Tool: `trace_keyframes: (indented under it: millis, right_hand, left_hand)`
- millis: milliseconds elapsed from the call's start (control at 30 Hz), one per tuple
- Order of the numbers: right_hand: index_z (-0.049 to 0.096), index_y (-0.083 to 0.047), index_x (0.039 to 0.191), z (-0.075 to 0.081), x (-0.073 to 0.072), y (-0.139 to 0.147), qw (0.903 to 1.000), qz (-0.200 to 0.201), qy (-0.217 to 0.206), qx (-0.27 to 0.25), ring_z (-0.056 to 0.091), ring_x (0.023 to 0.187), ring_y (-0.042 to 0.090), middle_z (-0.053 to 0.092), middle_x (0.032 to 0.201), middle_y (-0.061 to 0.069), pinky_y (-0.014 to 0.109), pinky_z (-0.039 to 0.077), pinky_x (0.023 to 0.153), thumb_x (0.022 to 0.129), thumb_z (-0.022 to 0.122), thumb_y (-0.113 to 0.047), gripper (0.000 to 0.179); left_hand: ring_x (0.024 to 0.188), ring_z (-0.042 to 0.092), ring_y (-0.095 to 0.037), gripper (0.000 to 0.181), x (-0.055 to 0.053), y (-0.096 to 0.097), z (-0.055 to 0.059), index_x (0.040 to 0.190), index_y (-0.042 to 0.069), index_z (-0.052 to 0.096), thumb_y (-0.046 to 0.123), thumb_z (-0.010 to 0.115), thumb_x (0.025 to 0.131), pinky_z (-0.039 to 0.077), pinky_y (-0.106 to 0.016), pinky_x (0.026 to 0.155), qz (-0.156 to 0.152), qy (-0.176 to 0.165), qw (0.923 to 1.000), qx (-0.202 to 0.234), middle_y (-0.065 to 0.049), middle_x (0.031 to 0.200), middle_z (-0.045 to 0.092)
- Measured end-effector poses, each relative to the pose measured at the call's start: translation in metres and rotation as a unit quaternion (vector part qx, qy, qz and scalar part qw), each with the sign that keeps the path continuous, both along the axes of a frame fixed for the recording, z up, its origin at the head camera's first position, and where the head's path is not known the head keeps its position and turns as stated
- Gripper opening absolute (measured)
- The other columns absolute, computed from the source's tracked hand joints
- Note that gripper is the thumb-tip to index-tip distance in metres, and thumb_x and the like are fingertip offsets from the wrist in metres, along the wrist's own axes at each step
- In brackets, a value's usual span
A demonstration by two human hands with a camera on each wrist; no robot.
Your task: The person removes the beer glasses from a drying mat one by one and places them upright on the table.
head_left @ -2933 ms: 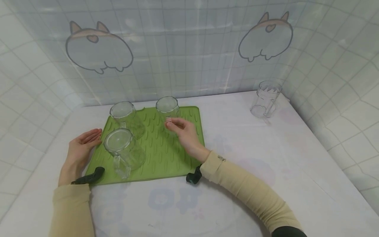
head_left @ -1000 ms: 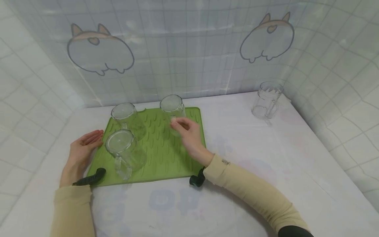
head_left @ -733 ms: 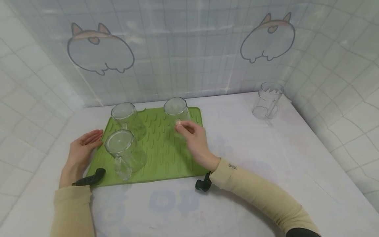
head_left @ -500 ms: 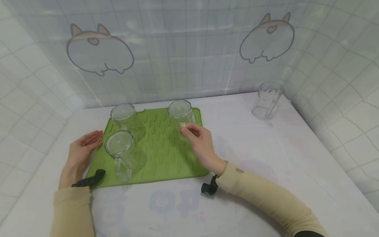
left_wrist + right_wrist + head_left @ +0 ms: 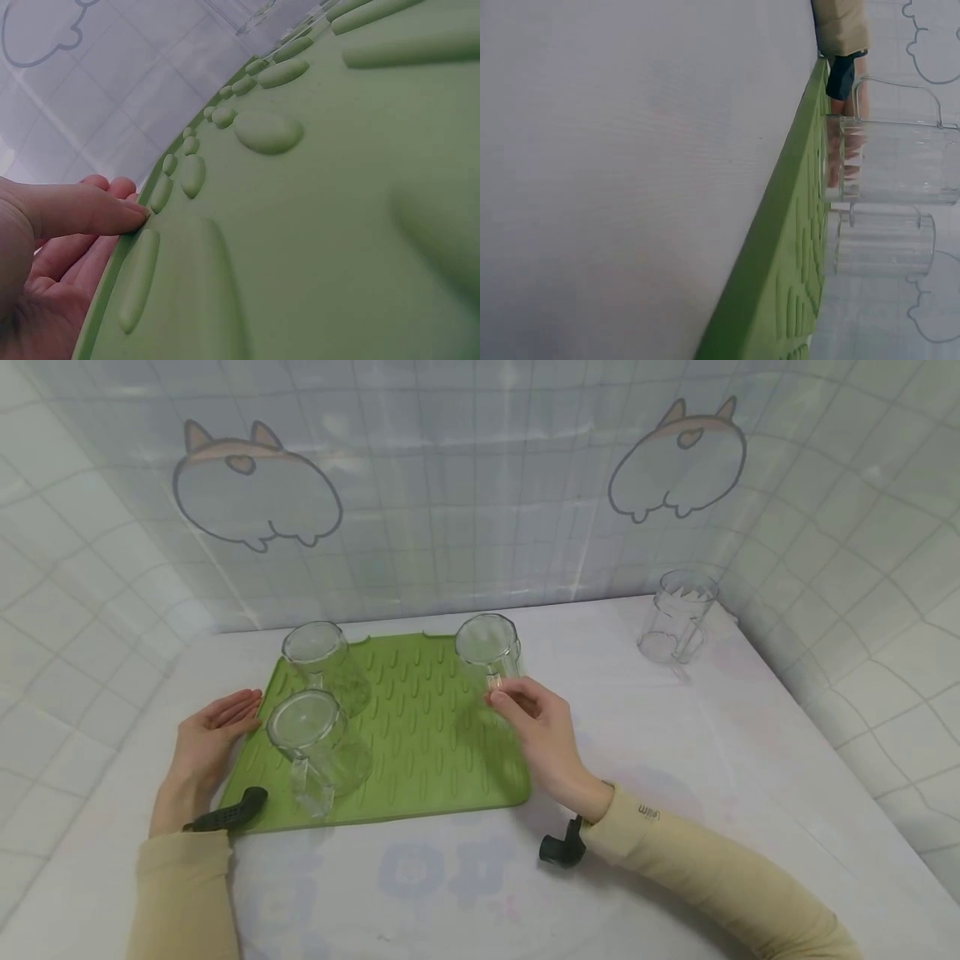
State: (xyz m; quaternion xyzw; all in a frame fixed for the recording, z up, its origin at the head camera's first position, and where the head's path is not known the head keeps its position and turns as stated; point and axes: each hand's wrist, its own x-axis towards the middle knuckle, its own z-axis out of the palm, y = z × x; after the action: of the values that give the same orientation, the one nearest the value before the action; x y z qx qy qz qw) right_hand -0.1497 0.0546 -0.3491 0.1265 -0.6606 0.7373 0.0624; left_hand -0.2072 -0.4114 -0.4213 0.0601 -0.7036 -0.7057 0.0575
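In the head view, my right hand (image 5: pixel 547 739) pinches the handle of a clear glass mug (image 5: pixel 483 647) between thumb and fingertips. The mug is over the back right part of a green ridged mat (image 5: pixel 420 735); whether it touches the mat I cannot tell. My left hand (image 5: pixel 206 739) lies along the mat's left edge with fingers fairly straight. In the left wrist view its thumb (image 5: pixel 97 210) touches the mat's raised rim. Two more glass mugs stand on the mat's left side, one behind (image 5: pixel 315 647) and one in front (image 5: pixel 303 722). The right wrist view does not show the right hand.
Another clear glass mug (image 5: pixel 675 622) stands at the far right back of the white-covered table (image 5: pixel 652 718). A tiled backdrop (image 5: pixel 472 510) with cartoon drawings rises behind. Dark wrist devices (image 5: pixel 562 850) sit near both sleeves.
My right hand has carried the mug rightward and slightly toward me, from the mat's back middle to its right edge. My left hand and the other mugs have stayed put.
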Motion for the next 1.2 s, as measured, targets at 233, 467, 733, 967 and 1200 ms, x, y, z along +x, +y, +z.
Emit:
trace_keyframes:
  millis: [233, 467, 733, 967, 1200]
  right_hand:
    - [0.062, 0.002, 0.105, 0.000, 0.007, 0.015, 0.9999, -0.008, 0.003, 0.015, 0.062, 0.103, 0.029, 0.064, 0.105, 0.019, 0.031, 0.052, 0.094, 0.092, 0.061, -0.017, 0.023]
    - [0.063, 0.001, 0.105, -0.002, 0.013, 0.026, 0.9993, -0.021, 0.010, 0.028, 0.062, 0.102, 0.028, 0.065, 0.103, 0.017, 0.032, 0.051, 0.096, 0.092, 0.062, -0.020, 0.026]
    - [0.064, 0.000, 0.105, -0.004, 0.015, 0.034, 0.9985, -0.034, 0.021, 0.039, 0.062, 0.101, 0.026, 0.065, 0.103, 0.014, 0.032, 0.051, 0.095, 0.092, 0.062, -0.020, 0.024]
    - [0.064, -0.001, 0.103, -0.004, 0.017, 0.039, 0.9975, -0.045, 0.011, 0.053, 0.064, 0.096, 0.019, 0.067, 0.099, 0.013, 0.031, 0.053, 0.091, 0.092, 0.061, -0.019, 0.021]
    - [0.064, -0.001, 0.103, -0.004, 0.018, 0.041, 0.9971, -0.040, 0.025, 0.060, 0.063, 0.097, 0.020, 0.066, 0.100, 0.010, 0.032, 0.052, 0.093, 0.093, 0.061, -0.017, 0.020]
  left_hand:
    - [0.105, 0.060, 0.000, 0.063, 0.001, -0.001, 0.001, 0.139, -0.003, 0.039, -0.002, 0.067, 0.083, 0.049, -0.012, 0.088, -0.008, -0.001, 0.9999, 0.006, -0.001, 0.130, 0.058]
    - [0.104, 0.061, 0.000, 0.063, 0.002, -0.001, 0.001, 0.139, -0.003, 0.039, -0.003, 0.067, 0.083, 0.049, -0.013, 0.088, -0.007, -0.001, 0.9999, 0.014, 0.000, 0.128, 0.059]
    - [0.105, 0.060, 0.001, 0.063, 0.000, -0.001, 0.001, 0.139, -0.002, 0.040, -0.002, 0.068, 0.083, 0.049, -0.012, 0.088, -0.006, -0.002, 1.0000, 0.004, -0.002, 0.131, 0.057]
    - [0.105, 0.060, 0.001, 0.064, -0.001, -0.002, 0.001, 0.139, -0.002, 0.039, -0.001, 0.068, 0.083, 0.049, -0.012, 0.088, -0.008, -0.003, 0.9999, 0.006, -0.002, 0.131, 0.056]
    - [0.105, 0.061, 0.000, 0.062, -0.001, -0.002, 0.000, 0.139, -0.003, 0.039, -0.003, 0.067, 0.083, 0.049, -0.013, 0.089, -0.010, 0.001, 0.9999, 0.010, 0.001, 0.128, 0.060]
